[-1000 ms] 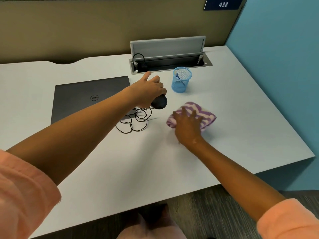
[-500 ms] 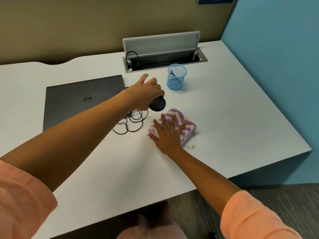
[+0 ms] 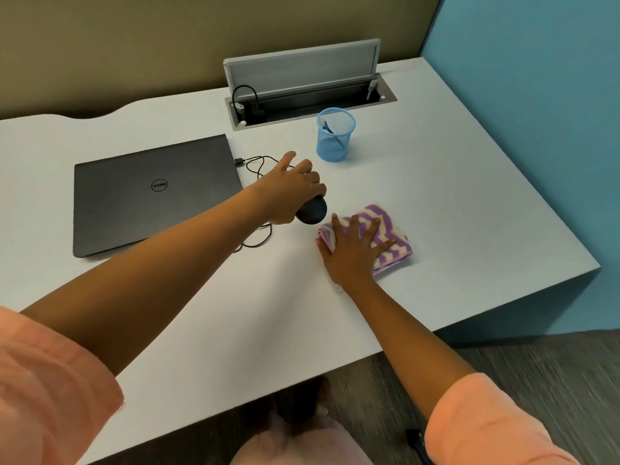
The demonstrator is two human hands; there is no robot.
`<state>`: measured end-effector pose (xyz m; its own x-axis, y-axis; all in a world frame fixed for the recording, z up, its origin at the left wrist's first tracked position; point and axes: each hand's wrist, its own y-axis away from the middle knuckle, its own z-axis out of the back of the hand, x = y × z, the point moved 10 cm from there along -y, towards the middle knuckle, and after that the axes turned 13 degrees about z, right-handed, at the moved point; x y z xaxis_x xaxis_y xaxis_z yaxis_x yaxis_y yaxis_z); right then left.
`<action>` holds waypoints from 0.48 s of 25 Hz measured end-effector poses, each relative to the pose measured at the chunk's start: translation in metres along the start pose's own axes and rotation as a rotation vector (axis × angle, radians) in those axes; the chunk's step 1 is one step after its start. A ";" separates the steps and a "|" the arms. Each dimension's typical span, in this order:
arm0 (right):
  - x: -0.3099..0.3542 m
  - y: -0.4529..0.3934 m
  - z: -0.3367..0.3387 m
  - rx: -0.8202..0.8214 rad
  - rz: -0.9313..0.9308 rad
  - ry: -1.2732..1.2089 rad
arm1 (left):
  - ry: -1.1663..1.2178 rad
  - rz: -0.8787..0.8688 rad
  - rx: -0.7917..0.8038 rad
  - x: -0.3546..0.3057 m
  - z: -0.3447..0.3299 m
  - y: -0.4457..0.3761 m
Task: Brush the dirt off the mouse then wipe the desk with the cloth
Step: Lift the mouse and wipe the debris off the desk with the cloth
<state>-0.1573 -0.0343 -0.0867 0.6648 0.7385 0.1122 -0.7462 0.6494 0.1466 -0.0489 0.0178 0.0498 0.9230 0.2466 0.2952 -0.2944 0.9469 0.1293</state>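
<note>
My left hand (image 3: pixel 288 189) grips a black wired mouse (image 3: pixel 312 211) and holds it just above the white desk (image 3: pixel 436 203); its black cable (image 3: pixel 258 166) loops under my wrist toward the laptop. My right hand (image 3: pixel 352 253) lies flat, fingers spread, pressing down on a folded purple-and-white striped cloth (image 3: pixel 385 229) on the desk just right of the mouse. A blue mesh cup (image 3: pixel 333 135) stands behind them with a blue brush inside.
A shut dark grey laptop (image 3: pixel 151 196) lies at the left. An open cable tray with a raised grey lid (image 3: pixel 302 72) sits at the back. A blue wall (image 3: pixel 536 129) bounds the desk's right side. The desk's front edge runs close to my right forearm.
My right hand slid the cloth toward me and leftward, then a little back to the right. The small brown crumbs seen beside the cloth half a second ago are gone. My left hand kept holding the mouse.
</note>
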 end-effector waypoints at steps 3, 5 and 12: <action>-0.012 0.024 -0.001 -0.022 0.031 0.019 | -0.038 -0.056 -0.006 -0.019 -0.004 0.004; -0.021 0.043 -0.004 -0.021 0.056 0.021 | -0.074 -0.086 -0.013 -0.032 -0.004 0.005; -0.071 0.121 -0.013 0.057 0.094 0.132 | -0.174 -0.164 -0.047 -0.071 -0.002 0.020</action>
<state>-0.2955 -0.0058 -0.0901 0.5787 0.8155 -0.0011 -0.7994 0.5675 0.1974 -0.1200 0.0199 0.0292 0.8996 0.0531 0.4334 -0.1281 0.9810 0.1457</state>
